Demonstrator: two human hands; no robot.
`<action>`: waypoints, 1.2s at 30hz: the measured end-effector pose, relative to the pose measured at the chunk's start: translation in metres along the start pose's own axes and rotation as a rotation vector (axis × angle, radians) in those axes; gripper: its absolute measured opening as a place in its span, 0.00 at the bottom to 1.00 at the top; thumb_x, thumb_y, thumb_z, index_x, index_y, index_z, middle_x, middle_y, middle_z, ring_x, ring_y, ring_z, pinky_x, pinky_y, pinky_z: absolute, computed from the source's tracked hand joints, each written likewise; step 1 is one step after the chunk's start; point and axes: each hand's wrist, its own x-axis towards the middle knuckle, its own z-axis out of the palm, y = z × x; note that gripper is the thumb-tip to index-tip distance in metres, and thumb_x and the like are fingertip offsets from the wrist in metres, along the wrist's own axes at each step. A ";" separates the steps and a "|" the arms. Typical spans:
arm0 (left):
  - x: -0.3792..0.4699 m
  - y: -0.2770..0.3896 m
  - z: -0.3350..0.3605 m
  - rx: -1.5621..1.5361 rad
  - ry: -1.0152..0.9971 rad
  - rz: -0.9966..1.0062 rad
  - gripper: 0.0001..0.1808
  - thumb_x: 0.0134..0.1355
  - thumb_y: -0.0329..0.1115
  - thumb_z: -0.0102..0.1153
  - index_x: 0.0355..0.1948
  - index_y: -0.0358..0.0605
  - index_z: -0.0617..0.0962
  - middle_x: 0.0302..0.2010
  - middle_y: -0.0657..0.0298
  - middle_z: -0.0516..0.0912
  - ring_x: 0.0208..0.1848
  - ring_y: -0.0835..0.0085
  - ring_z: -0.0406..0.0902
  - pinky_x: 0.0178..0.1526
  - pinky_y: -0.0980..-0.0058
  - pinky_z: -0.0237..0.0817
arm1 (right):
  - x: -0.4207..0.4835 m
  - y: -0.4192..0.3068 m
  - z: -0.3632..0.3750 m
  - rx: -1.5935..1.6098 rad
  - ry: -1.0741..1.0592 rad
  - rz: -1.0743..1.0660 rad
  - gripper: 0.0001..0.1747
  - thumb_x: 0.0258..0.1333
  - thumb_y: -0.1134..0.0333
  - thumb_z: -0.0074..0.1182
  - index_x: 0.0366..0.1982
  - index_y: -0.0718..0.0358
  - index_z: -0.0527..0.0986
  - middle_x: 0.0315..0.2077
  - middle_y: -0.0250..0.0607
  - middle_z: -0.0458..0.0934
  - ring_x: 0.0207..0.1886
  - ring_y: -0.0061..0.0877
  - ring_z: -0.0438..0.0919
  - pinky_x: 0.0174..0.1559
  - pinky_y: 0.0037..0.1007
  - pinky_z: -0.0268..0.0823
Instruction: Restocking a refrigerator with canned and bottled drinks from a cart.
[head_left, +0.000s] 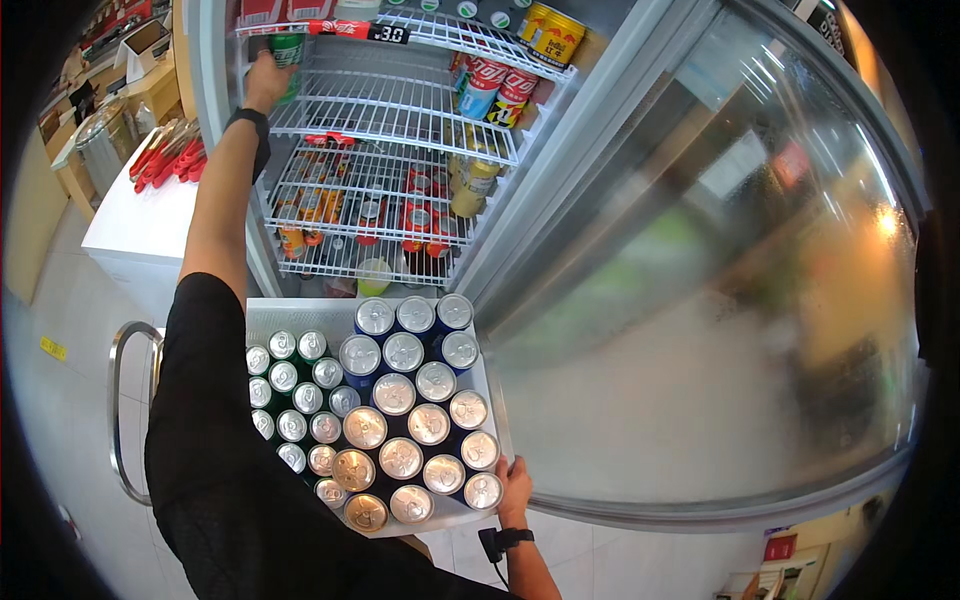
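Note:
My left hand (268, 81) holds a green drink can (287, 54) at the left end of an upper wire shelf (360, 105) in an upright display fridge. Below, my right hand (513, 486) grips the right side of a white perforated crate (300, 307) near its lower corner. In the crate stand many upright cans: smaller green-sided cans (283, 375) on the left and wider dark-blue-sided cans (403, 351) on the right, their silver tops facing up. My left upper arm hides the crate's lower left part.
The fridge's glass door (675, 300) stands open at the right, fogged. Lower shelves hold orange and red bottles (300, 202); red cans (513, 94) and yellow cans (556, 37) sit at the right above. At the left is a white counter (142, 217) with red-handled utensils (161, 165).

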 end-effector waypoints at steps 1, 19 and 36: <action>-0.004 0.003 0.001 -0.007 -0.007 0.000 0.34 0.48 0.43 0.68 0.52 0.38 0.67 0.45 0.43 0.80 0.49 0.46 0.77 0.51 0.57 0.68 | -0.001 -0.002 -0.001 -0.004 0.004 0.008 0.23 0.60 0.50 0.47 0.38 0.66 0.73 0.21 0.52 0.78 0.27 0.49 0.78 0.32 0.47 0.68; -0.012 -0.046 0.005 -0.080 0.019 0.092 0.43 0.53 0.61 0.59 0.52 0.30 0.66 0.43 0.36 0.78 0.49 0.40 0.75 0.50 0.55 0.66 | 0.002 0.010 0.002 0.006 -0.069 0.004 0.23 0.61 0.52 0.46 0.42 0.67 0.72 0.20 0.51 0.77 0.27 0.49 0.77 0.30 0.46 0.67; -0.417 -0.301 -0.516 0.649 -0.544 -0.543 0.46 0.59 0.63 0.50 0.63 0.31 0.62 0.63 0.40 0.65 0.68 0.55 0.59 0.67 0.65 0.50 | 0.016 0.055 0.036 0.506 -0.008 -0.303 0.16 0.63 0.59 0.48 0.35 0.69 0.70 0.24 0.48 0.76 0.25 0.34 0.72 0.32 0.37 0.67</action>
